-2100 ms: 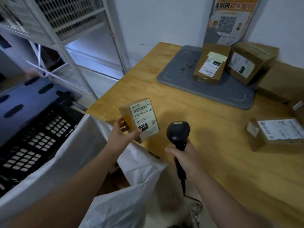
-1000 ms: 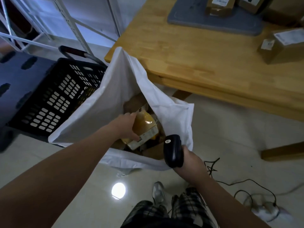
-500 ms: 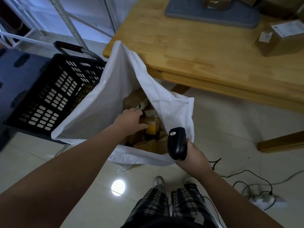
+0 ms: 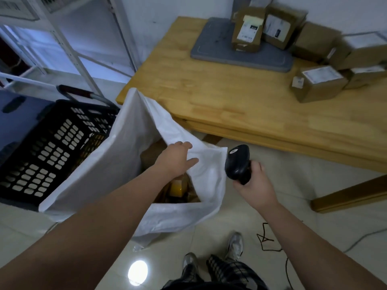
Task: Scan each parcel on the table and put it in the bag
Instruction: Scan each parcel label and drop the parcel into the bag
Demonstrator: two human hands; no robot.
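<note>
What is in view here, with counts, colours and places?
table: one, light wood, right of centre
mat: one, grey, table's far end
parcels: at least six, brown, on mat and table's right side
bag: one, white, open on floor beside table
parcels in bag: several, brown and yellow, partly hidden
crate: one, black, left of bag
scanner: one, black, held right of bag
left hand: one, open over bag's mouth
right hand: one, gripping scanner

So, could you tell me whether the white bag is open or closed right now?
Open: the white bag gapes at its mouth, parcels visible inside below the left hand.
</note>
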